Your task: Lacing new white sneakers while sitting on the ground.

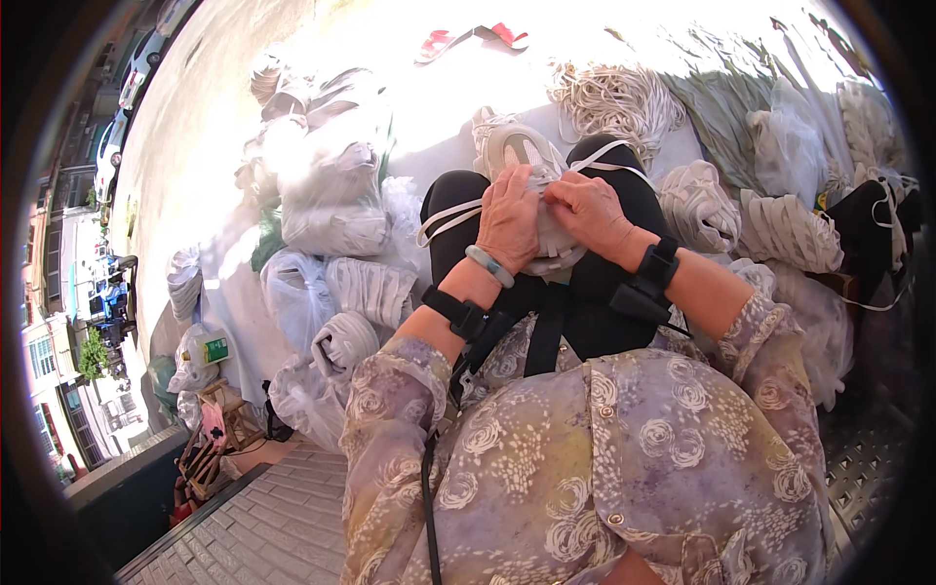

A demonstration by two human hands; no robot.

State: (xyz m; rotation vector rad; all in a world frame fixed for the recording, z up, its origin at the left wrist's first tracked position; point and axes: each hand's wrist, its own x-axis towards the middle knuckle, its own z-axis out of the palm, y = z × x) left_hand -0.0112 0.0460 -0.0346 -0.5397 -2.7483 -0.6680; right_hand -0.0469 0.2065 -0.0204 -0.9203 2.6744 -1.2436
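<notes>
One pale shoe (556,234) sits betw. the black-clad knees (456,187), under both hands & right in front of the body. Its long axis runs approx. straight away from the torso, toe at the far end, tipped a bit L, so the hands straddle its midline. L hand (509,219) lies along the L flank, fingers curled over the upper & gripping it. R hand (590,210) comes in from the R w/ thumb & fingertips bunched in a pinch at the lacing, on a white lace (606,166), it seems; tips too small to be sure. Both hands are abt equally near, but the R fingertips sit closer to the centre line, almost touching the L ones. One loop of lace arcs out over the R knee, another hangs out past the L hand over the L knee. Heap of loose cord (624,102) lies beyond the R knee; bundled pale pieces (697,205) just beside it on the R, well clear of the grip
</notes>
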